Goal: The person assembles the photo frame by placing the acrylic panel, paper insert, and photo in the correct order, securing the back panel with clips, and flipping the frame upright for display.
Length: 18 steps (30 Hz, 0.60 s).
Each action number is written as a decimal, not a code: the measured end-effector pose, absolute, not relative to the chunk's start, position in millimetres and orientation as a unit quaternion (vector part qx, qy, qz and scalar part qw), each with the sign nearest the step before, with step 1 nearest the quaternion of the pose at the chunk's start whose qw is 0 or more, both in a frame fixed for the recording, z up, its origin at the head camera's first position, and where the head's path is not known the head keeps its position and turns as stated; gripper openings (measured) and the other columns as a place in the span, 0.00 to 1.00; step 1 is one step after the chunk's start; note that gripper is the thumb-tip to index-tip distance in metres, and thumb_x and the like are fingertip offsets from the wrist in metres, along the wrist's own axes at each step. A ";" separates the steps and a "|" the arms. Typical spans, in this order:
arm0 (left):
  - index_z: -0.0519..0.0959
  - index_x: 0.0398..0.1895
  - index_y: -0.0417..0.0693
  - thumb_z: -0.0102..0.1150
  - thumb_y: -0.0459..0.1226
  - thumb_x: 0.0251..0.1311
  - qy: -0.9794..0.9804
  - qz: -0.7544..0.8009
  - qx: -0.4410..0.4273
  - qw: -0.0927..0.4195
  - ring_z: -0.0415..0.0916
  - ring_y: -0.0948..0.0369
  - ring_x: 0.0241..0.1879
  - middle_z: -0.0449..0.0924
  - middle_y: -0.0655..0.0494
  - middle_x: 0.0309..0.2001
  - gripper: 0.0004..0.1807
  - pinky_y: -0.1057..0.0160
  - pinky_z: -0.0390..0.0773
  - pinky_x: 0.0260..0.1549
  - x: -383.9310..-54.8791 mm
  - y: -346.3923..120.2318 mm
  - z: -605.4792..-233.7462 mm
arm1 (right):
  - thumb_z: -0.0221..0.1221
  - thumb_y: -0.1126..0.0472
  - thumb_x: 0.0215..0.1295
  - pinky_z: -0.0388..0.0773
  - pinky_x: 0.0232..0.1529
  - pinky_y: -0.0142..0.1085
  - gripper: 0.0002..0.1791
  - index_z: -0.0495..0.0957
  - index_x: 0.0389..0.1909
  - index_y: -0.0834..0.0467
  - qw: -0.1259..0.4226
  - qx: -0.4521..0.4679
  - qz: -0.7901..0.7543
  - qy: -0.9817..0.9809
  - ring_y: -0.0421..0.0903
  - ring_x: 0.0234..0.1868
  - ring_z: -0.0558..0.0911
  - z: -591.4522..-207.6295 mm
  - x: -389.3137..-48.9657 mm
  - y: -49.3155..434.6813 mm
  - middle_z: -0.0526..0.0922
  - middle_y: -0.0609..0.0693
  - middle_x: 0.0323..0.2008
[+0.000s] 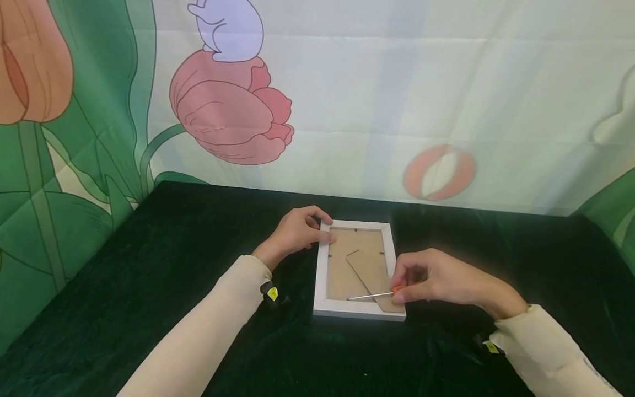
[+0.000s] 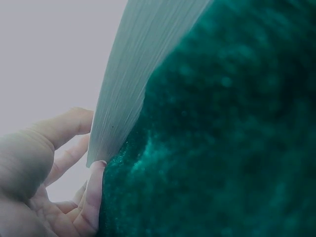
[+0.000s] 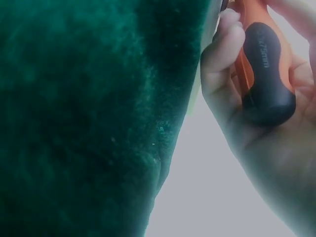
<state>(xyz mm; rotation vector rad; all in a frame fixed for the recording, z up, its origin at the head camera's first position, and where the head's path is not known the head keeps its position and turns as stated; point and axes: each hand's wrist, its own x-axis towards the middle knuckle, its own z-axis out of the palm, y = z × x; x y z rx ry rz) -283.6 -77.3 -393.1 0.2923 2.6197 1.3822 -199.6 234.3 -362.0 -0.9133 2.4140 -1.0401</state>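
Observation:
A white picture frame [image 1: 321,275] lies back side up on the dark green cloth. Its brown backing board [image 1: 342,275] has a slanting stand leg [image 1: 369,273] and small dark tabs along the inner edges. My left hand [image 1: 297,230] grips the frame's far left corner, thumb on the back and fingers at the side. In my right hand [image 1: 429,275] is a screwdriver [image 3: 269,64] with an orange and black handle. Its metal shaft crosses the stand leg, and the tip is by the inner near edge of the frame. The left wrist view shows the frame's pale side edge [image 2: 123,74].
Dark green plush cloth [image 1: 198,237] covers the table around the frame. A printed curtain [image 1: 347,99] with flowers hangs behind the table's far edge. Straps with yellow tags [image 1: 272,293] are at both wrists.

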 end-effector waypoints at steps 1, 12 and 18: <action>0.85 0.55 0.52 0.78 0.41 0.61 0.877 0.463 0.098 0.082 0.81 0.51 0.41 0.81 0.48 0.46 0.19 0.60 0.87 0.39 -283.3 -77.4 -393.4 | 0.75 0.51 0.66 0.81 0.30 0.37 0.09 0.85 0.40 0.48 0.179 -0.322 -0.367 0.854 0.48 0.29 0.83 -362.1 -199.4 234.5 0.85 0.44 0.30; 0.85 0.55 0.52 0.78 0.41 0.61 0.878 0.461 0.096 0.083 0.81 0.51 0.41 0.81 0.48 0.46 0.19 0.60 0.87 0.38 -281.8 -76.9 -393.7 | 0.74 0.50 0.67 0.81 0.31 0.38 0.09 0.84 0.39 0.47 0.187 -0.321 -0.356 0.858 0.48 0.31 0.83 -359.2 -197.2 234.7 0.85 0.44 0.31; 0.85 0.55 0.52 0.78 0.41 0.61 0.879 0.460 0.095 0.083 0.81 0.51 0.41 0.81 0.48 0.46 0.19 0.60 0.87 0.39 -283.0 -76.4 -393.6 | 0.74 0.49 0.67 0.81 0.32 0.38 0.09 0.83 0.37 0.46 0.176 -0.325 -0.338 0.866 0.46 0.32 0.83 -356.3 -195.8 232.5 0.84 0.42 0.31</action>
